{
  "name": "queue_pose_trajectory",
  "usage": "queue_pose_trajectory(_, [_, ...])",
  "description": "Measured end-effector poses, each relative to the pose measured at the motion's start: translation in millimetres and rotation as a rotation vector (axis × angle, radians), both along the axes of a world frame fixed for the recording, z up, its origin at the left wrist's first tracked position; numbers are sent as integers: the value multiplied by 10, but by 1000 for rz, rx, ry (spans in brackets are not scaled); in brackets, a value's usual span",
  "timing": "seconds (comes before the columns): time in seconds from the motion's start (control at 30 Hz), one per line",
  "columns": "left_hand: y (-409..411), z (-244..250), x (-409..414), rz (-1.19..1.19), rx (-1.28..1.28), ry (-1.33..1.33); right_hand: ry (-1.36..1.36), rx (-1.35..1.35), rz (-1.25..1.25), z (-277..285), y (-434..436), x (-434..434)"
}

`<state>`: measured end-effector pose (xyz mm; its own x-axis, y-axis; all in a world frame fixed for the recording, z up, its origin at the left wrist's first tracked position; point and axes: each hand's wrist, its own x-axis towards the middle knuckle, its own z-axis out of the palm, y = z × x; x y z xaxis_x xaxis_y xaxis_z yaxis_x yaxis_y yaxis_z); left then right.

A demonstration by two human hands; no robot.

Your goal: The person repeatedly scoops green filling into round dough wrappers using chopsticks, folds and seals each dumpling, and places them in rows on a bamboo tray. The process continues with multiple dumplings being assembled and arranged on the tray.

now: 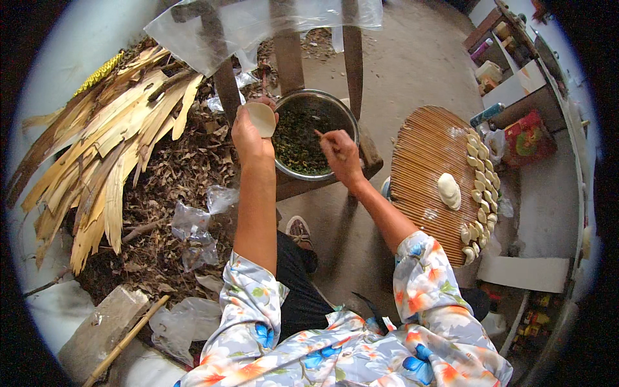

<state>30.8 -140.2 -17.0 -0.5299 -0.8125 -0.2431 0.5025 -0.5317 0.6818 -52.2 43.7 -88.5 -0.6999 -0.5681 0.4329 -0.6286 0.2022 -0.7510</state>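
Note:
A round, flat dough wrapper (261, 120) lies in my left hand (248, 128), held up beside the left rim of a metal bowl. The steel bowl (355, 126) rests on a wooden chair seat (309, 187) and contains a chopped green filling (302, 130) with yellow bits. My right hand (342, 154) is over the bowl's right side, its fingers closed around a thin stick-like utensil (317, 132); its far end is hard to make out. To the right, a round slatted tray (416, 159) carries a small pile of dough wrappers (449, 191) and rows of folded dumplings (479, 176) along its right edge.
Split wood pieces (130, 126) and dry leaves (159, 193) are heaped at left, with clear plastic bags (193, 227) among them. A plastic sheet (271, 17) drapes over the chair back (287, 58). Shelves (527, 82) with containers and a red bag (529, 138) stand at right.

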Motion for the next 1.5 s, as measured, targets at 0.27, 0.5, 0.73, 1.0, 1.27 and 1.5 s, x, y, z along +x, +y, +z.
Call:
queue_pose_trajectory(0.27, [-162,-115,106,66,61,97,-531,-361,-392,-39,-308,-328])
queue_pose_trajectory(0.5, [-44,41,66,55,149,178,-720,-446,-463,-247,-488,-460])
queue_pose_trajectory(0.73, [-53,89,142,-5,144,161,-578,-542,-421,-94,-470,-454])
queue_pose_trajectory(1.0, [-11,113,124,6,190,161,-637,-384,-183,-58,-380,-519])
queue_pose_trajectory(1.27, [30,92,59,-78,183,182,-64,33,-82,-71,119,-584])
queue_pose_trajectory(1.5, [39,74,69,-62,237,169,61,87,-18,143,127,-553])
